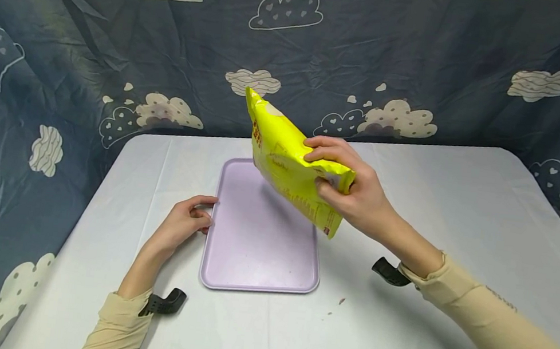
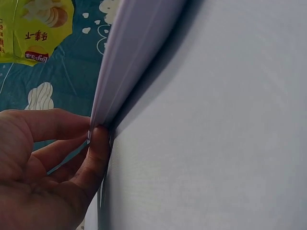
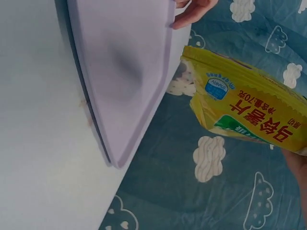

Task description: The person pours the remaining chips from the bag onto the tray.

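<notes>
A bright yellow bag of potato chips [image 1: 294, 164] hangs tilted over a pale purple tray [image 1: 256, 246]. The right hand [image 1: 351, 182] grips the bag by its right end, with thumb on the near side and fingers over the top. Red lettering and a green patch show on the bag [image 3: 254, 105] in the right wrist view. At the tray's left rim, the left hand [image 1: 185, 220] pinches the edge between thumb and fingers; the left wrist view shows this hand [image 2: 53, 167] with its fingertips on the tray's side [image 2: 132, 57]. The tray lies flat, its visible surface bare.
A white cloth covers the table [image 1: 441, 216]. Small brown crumbs [image 1: 341, 301] lie on it to the right of the tray's near corner. Behind and at the sides hangs a dark blue curtain [image 1: 293, 55] with cloud prints. Black wrist mounts [image 1: 390, 272] stick out from both sleeves.
</notes>
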{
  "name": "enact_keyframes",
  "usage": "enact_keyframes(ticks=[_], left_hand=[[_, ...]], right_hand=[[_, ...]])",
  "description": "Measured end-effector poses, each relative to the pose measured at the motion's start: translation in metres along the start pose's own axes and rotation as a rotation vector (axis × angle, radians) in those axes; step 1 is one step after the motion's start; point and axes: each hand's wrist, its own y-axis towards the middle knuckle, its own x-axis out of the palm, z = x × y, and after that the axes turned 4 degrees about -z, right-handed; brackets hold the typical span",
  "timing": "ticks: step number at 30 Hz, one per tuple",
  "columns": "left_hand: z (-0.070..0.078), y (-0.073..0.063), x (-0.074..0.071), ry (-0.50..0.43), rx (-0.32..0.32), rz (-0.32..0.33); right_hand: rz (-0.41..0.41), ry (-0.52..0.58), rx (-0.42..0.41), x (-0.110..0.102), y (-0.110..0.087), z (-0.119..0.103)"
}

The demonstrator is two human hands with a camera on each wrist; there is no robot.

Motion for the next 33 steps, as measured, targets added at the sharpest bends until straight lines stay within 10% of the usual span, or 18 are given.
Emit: enact_keyframes(ticks=[13, 24, 33], left_hand=[[-0.001, 0.0, 0.0, -0.009, 0.007, -0.003], [-0.002, 0.001, -0.001, -0.005, 0.011, -0.004], [-0.002, 0.003, -0.001, 0.006, 0.013, -0.003]], right_hand=[[-0.127, -0.114, 0.003, -0.005, 0.008, 0.01], [-0.227, -0.248, -0.217, 0.0, 0.016, 0.005], [-0.29, -0.301, -0.207, 0.004, 0.02, -0.005]])
